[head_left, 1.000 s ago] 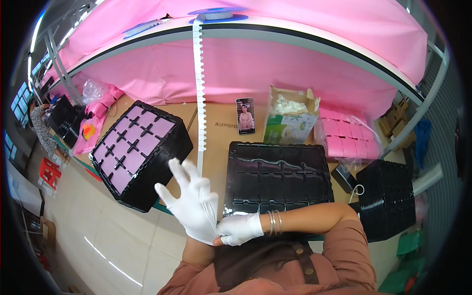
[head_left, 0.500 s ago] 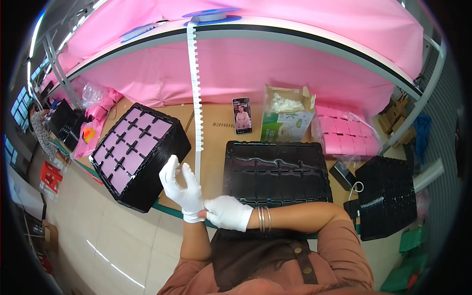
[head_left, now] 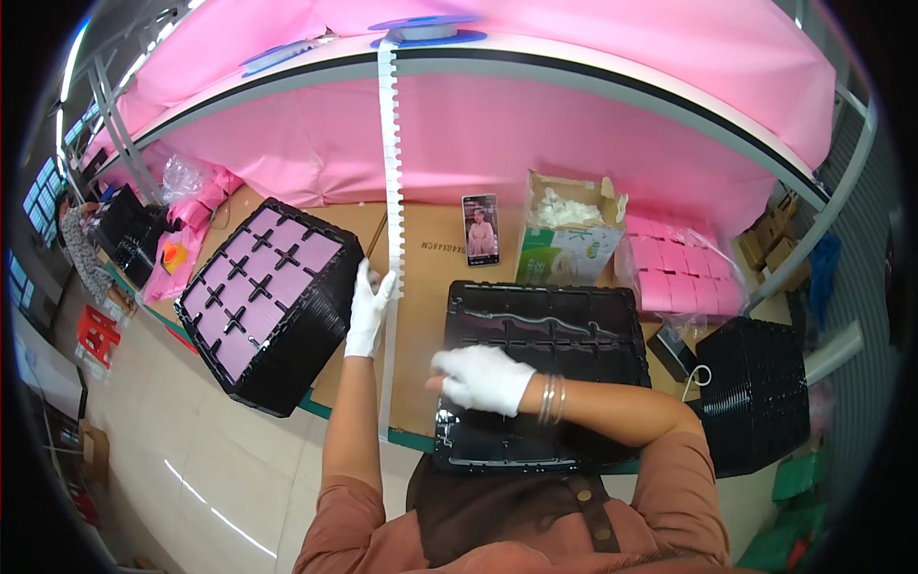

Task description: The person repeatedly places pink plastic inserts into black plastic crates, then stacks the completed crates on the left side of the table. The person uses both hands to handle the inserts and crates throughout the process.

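Observation:
My left hand (head_left: 369, 311), in a white glove, is raised beside the right side of a stack of black trays (head_left: 316, 354). Its fingers are apart and its thumb overlaps the edge of a hanging white notched strip (head_left: 393, 182); whether they touch I cannot tell. Purple pads (head_left: 251, 311) fill the top tray of that stack. Over the left half of a glossy black compartment tray (head_left: 555, 330) hovers my right hand (head_left: 486, 380), also gloved, with a bare thumb tip showing. Its fingers are bent and blurred.
Behind the tray stand a phone (head_left: 481, 230) with a lit screen and an open carton (head_left: 571, 230) of white pieces. Pink pads (head_left: 684, 268) in plastic lie to the right, near another black tray stack (head_left: 755, 392). Overhead runs a shelf bar (head_left: 535, 72) with a blue-rimmed reel (head_left: 426, 33).
My hands have come apart: the right has let go of the left wrist and moved right over the tray. My left hand has moved up, close to the pad-filled stack.

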